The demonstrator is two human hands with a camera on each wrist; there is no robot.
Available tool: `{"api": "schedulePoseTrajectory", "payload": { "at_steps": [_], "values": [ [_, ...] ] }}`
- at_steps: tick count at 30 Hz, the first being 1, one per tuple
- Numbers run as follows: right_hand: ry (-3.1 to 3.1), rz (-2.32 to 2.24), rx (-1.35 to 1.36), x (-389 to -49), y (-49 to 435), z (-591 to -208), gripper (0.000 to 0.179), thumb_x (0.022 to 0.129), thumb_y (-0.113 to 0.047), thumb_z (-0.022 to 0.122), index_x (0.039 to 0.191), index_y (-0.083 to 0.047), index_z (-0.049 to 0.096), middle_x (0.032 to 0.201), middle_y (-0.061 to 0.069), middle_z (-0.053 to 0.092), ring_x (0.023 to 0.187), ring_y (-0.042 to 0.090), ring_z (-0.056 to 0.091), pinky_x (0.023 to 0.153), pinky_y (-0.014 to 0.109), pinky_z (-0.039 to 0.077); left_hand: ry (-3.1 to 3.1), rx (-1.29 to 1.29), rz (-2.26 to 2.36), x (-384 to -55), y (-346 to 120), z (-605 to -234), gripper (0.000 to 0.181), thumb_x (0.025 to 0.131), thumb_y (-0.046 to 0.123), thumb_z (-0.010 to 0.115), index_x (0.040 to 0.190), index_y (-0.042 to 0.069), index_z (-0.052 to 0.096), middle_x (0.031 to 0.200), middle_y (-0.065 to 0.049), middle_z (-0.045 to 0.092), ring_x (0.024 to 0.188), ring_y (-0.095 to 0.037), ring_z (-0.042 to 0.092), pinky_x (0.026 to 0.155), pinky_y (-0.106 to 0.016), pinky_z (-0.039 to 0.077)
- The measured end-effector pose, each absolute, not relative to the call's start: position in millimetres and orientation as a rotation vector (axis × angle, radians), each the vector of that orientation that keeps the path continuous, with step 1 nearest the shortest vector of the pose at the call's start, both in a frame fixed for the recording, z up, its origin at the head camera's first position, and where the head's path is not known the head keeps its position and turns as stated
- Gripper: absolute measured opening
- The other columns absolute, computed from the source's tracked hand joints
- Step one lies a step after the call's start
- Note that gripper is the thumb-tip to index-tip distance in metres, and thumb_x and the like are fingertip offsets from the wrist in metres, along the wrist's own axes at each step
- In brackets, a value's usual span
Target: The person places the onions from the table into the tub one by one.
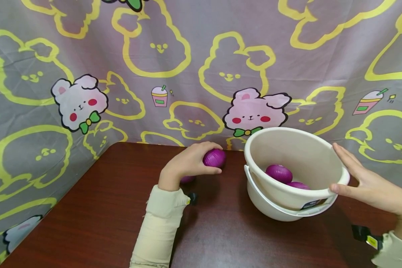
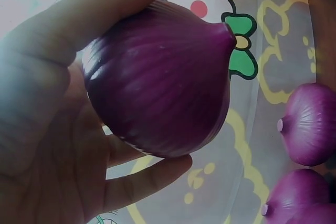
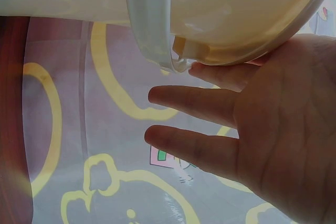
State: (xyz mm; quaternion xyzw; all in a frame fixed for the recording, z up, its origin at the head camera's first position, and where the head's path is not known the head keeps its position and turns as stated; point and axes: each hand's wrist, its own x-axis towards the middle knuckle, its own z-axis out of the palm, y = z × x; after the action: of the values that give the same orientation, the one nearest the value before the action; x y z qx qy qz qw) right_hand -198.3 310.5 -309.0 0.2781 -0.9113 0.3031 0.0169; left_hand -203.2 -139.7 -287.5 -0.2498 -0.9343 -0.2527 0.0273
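Note:
Held in my left hand (image 1: 191, 162) is a purple onion (image 1: 214, 158), raised over the table just left of the bucket. The left wrist view shows the thumb and fingers curved round this onion (image 2: 163, 82). Two more purple onions (image 1: 279, 174) show inside the cream-coloured bucket (image 1: 266, 203). At the bucket's right side, my right hand (image 1: 372, 184) touches the rim with thumb and fingers spread. In the right wrist view, its fingers (image 3: 194, 103) are straight beneath the rim, near the handle joint.
Another onion (image 1: 188, 179) lies on the dark wooden table (image 1: 97, 208), partly hidden behind the left wrist. Several onions (image 2: 310, 124) appear at the right of the left wrist view. A cartoon-printed cloth (image 1: 194, 48) hangs behind the table. The bucket's white handle (image 1: 271, 204) hangs down in front.

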Motion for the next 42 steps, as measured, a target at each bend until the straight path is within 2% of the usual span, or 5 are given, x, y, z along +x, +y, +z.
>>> {"api": "schedulePoseTrajectory", "payload": {
  "at_steps": [24,28,31,35,42],
  "values": [
    [-2.847,0.956,0.851,-201.3,311.4,-310.4,0.1,0.093,-0.029,0.064,0.159,-0.023,-0.01,0.164,0.026,-0.01,0.15,0.014,-0.019,0.109,0.076,-0.008,-2.807,-0.758,-0.75,-192.1,-147.1,-275.3,0.061,0.08,0.038,0.081,0.132,0.017,0.058,0.124,-0.002,0.063,0.108,-0.016,0.061,0.09,-0.034,0.056],
    [-2.853,0.955,0.845,-200.9,310.9,-309.5,0.1,0.093,-0.03,0.064,0.159,-0.023,-0.011,0.164,0.026,-0.011,0.151,0.028,-0.017,0.107,0.078,-0.007,-2.802,-0.753,-0.755,-190.6,-148.0,-273.2,0.061,0.08,0.037,0.081,0.132,0.016,0.058,0.124,-0.002,0.063,0.108,-0.016,0.062,0.091,-0.034,0.056],
    [-2.853,0.955,0.844,-200.4,311.0,-309.1,0.1,0.093,-0.031,0.064,0.159,-0.024,-0.011,0.164,0.026,-0.011,0.152,0.026,-0.017,0.107,0.078,-0.007,-2.799,-0.749,-0.767,-189.0,-148.6,-271.7,0.061,0.08,0.037,0.081,0.133,0.017,0.057,0.125,-0.002,0.063,0.107,-0.016,0.062,0.09,-0.034,0.057],
    [-2.845,0.954,0.85,-200.0,311.3,-309.1,0.099,0.093,-0.03,0.064,0.159,-0.024,-0.01,0.164,0.026,-0.01,0.15,0.011,-0.018,0.11,0.074,-0.008,-2.793,-0.747,-0.766,-186.0,-149.8,-268.8,0.062,0.08,0.037,0.081,0.134,0.017,0.057,0.127,-0.003,0.063,0.106,-0.016,0.063,0.089,-0.034,0.057],
    [-2.856,0.944,0.839,-200.3,310.5,-308.1,0.101,0.093,-0.03,0.065,0.159,-0.024,-0.011,0.164,0.026,-0.01,0.152,0.025,-0.017,0.107,0.079,-0.006,-2.773,-0.713,-0.729,-179.5,-154.0,-262.6,0.065,0.081,0.037,0.081,0.137,0.017,0.056,0.137,-0.005,0.058,0.113,-0.018,0.061,0.092,-0.036,0.056]
  ]
}}
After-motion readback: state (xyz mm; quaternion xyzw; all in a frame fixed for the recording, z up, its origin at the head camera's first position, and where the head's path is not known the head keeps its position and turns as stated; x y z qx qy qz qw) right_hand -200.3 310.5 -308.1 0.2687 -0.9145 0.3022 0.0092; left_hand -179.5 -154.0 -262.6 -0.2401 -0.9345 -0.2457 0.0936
